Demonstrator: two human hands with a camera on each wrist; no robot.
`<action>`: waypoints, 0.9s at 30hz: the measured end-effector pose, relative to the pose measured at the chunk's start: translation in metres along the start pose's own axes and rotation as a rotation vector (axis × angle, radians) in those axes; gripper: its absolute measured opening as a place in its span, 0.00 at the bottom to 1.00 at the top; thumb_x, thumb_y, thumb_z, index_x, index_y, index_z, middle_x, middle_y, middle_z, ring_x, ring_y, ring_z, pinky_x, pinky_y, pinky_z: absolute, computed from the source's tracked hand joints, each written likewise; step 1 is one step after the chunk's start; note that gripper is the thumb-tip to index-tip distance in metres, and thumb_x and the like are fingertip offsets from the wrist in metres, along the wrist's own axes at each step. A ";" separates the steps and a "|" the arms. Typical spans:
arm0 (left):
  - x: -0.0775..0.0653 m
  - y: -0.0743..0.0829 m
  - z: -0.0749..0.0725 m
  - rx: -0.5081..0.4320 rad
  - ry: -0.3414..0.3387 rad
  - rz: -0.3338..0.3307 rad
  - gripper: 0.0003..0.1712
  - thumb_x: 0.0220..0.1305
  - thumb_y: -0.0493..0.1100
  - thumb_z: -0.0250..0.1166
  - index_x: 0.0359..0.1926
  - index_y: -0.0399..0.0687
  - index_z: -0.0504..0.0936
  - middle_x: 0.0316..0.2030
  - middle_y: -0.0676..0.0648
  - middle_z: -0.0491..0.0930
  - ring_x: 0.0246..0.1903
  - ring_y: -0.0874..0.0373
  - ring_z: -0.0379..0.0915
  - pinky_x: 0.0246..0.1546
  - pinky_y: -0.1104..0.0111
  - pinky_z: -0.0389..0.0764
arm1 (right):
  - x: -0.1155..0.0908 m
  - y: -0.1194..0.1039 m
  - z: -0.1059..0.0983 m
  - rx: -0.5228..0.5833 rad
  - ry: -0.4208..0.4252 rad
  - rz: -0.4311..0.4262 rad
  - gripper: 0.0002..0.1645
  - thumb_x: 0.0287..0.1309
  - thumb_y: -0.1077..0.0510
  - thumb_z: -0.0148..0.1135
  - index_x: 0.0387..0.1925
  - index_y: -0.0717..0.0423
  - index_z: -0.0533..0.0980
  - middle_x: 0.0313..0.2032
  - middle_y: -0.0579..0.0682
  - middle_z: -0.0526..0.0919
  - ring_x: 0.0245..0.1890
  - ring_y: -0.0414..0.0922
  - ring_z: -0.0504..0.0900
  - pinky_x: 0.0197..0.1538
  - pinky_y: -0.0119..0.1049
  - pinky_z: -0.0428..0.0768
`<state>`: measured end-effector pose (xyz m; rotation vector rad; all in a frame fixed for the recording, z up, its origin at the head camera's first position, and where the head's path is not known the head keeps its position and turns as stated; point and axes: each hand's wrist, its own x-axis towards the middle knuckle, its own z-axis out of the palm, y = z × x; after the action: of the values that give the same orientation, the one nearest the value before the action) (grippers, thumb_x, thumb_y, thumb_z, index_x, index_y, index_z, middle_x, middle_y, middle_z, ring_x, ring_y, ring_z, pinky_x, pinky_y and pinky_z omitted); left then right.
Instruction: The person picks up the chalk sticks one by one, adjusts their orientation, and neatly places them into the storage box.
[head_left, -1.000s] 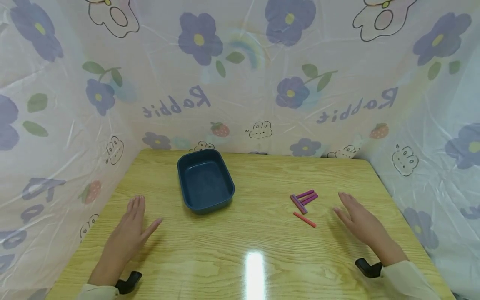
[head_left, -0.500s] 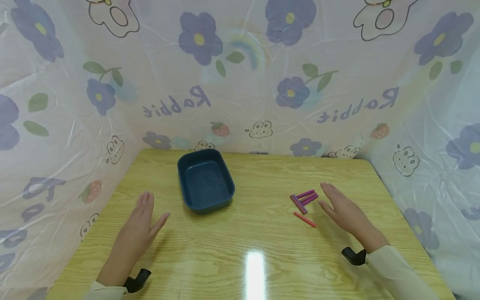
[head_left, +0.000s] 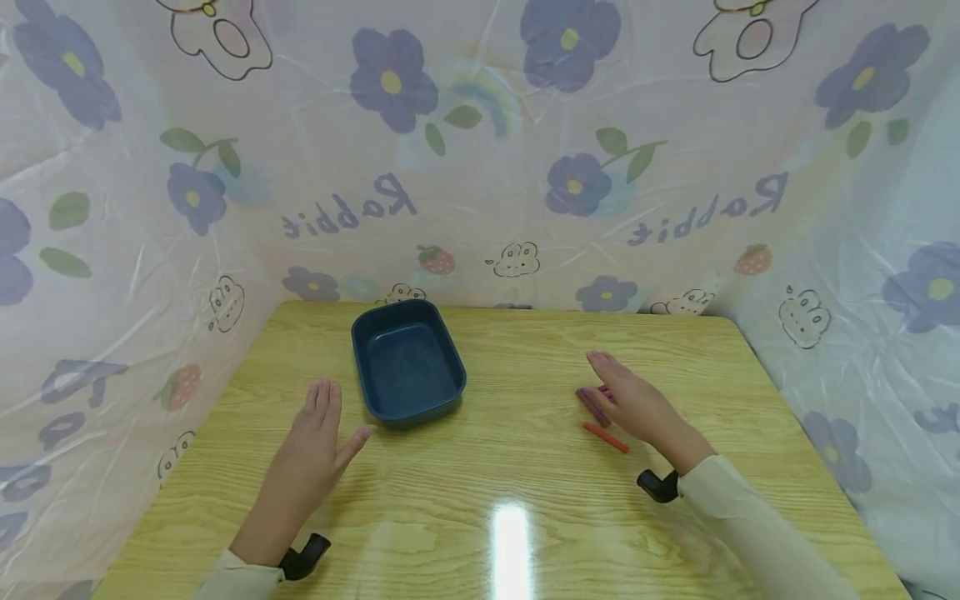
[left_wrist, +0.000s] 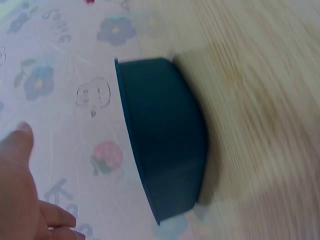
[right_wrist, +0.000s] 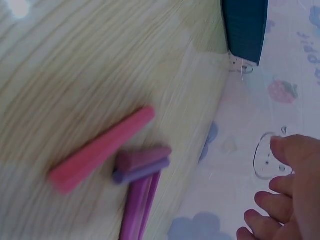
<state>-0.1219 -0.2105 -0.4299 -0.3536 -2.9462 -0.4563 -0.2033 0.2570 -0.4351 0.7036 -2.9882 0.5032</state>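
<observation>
My right hand [head_left: 641, 407], fingers extended and holding nothing, overlaps the group of small coloured sticks in the head view and hides part of it. A coral-red stick [right_wrist: 102, 150] lies by itself, nearer to me. Beyond it, a mauve stick [right_wrist: 145, 156] and a bluish-violet stick [right_wrist: 142, 171] lie side by side, meeting the ends of two purple sticks [right_wrist: 135, 207]. To the left, my left hand [head_left: 309, 454] has its thumb spread and nothing in it. It is nearest to a dark blue rectangular bin [head_left: 408, 362], whose outer side shows in the left wrist view.
The wood-grain table [head_left: 465, 492] carries the bin at back left and the sticks right of centre. A printed plastic sheet [head_left: 480, 150] with flowers and rabbits encloses the back and both sides. Black wrist mounts [head_left: 303, 558] sit below each hand.
My right hand has moved left from beside the sticks to over them. My left hand has shifted right, closer to the bin. The bin and sticks have stayed where they were.
</observation>
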 end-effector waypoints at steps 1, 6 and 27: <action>0.000 0.003 0.002 0.005 0.000 -0.002 0.50 0.67 0.64 0.46 0.70 0.30 0.40 0.69 0.30 0.38 0.69 0.38 0.32 0.62 0.43 0.51 | 0.004 -0.003 0.002 0.002 -0.003 -0.015 0.38 0.67 0.48 0.49 0.70 0.62 0.51 0.69 0.61 0.52 0.68 0.55 0.51 0.63 0.54 0.60; 0.001 0.021 0.015 0.051 0.010 0.024 0.51 0.66 0.65 0.48 0.69 0.28 0.45 0.69 0.30 0.43 0.68 0.38 0.38 0.61 0.45 0.55 | 0.022 -0.017 0.008 0.019 -0.032 -0.069 0.37 0.68 0.50 0.49 0.71 0.59 0.49 0.70 0.57 0.51 0.69 0.52 0.51 0.61 0.51 0.65; 0.016 0.081 0.053 0.122 -0.029 0.209 0.47 0.66 0.68 0.42 0.69 0.34 0.55 0.68 0.36 0.54 0.68 0.45 0.46 0.63 0.51 0.57 | 0.111 -0.085 0.046 -0.137 -0.070 -0.368 0.33 0.67 0.59 0.50 0.70 0.58 0.54 0.68 0.55 0.57 0.68 0.50 0.55 0.65 0.43 0.61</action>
<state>-0.1226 -0.1158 -0.4549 -0.6488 -2.9040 -0.2450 -0.2639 0.1226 -0.4413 1.2414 -2.8166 0.2551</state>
